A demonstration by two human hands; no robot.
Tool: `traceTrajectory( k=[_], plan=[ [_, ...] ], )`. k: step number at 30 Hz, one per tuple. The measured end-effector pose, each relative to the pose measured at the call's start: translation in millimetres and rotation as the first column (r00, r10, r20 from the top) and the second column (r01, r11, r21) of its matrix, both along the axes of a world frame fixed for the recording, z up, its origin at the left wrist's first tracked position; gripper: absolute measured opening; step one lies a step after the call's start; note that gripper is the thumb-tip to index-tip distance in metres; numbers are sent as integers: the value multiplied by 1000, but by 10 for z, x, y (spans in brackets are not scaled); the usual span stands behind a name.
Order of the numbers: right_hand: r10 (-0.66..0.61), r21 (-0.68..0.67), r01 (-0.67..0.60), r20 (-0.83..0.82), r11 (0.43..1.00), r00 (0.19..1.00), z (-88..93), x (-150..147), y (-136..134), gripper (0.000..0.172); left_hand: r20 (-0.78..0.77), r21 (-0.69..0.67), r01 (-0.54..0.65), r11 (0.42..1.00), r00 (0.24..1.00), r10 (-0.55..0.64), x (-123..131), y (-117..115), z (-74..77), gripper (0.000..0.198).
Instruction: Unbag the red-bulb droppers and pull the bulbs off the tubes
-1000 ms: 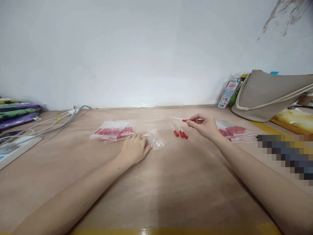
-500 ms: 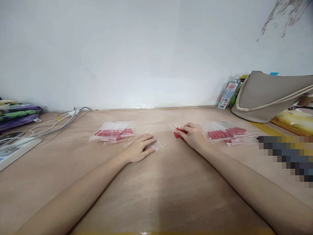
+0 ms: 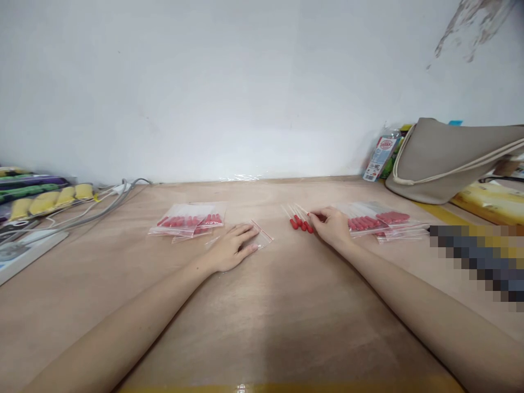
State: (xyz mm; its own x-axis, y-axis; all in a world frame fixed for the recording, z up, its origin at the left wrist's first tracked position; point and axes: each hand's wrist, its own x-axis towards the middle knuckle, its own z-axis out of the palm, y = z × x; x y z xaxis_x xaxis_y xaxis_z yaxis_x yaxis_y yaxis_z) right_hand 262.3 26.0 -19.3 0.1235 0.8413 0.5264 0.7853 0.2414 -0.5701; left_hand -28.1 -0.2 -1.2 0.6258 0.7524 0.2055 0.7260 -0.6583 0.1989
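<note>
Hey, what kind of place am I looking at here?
Likely a small hand-packing bench: plywood table against a bare wall, zip bags of red-capped sticks, loose ones by the right hand.

Fig.: I see beige tote bag (image 3: 446, 158) far rt, red-white packet (image 3: 379, 157) just beside it; grey cables (image 3: 107, 209) far left, near yellow pieces (image 3: 53, 200), poss. foam; white wall (image 3: 245, 82) behind wooden table (image 3: 262, 311).
</note>
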Motion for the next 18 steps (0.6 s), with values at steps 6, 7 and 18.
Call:
traceTrajectory(
  k=[6,7,18],
  plan=[
    [-85,-198,78,-26,977,996,19,-21,-21,22,20,-1,-105,994,994,105,19,-40,-4,49],
    [-120,-190,113,-27,975,992,18,-18,-14,24,49,-1,-126,992,991,126,16,-41,-8,48],
    [577,5,-596,244,803,779,121,-473,-365,35,248,-63,-221,973,941,230,128,-55,-25,41]
  ],
)
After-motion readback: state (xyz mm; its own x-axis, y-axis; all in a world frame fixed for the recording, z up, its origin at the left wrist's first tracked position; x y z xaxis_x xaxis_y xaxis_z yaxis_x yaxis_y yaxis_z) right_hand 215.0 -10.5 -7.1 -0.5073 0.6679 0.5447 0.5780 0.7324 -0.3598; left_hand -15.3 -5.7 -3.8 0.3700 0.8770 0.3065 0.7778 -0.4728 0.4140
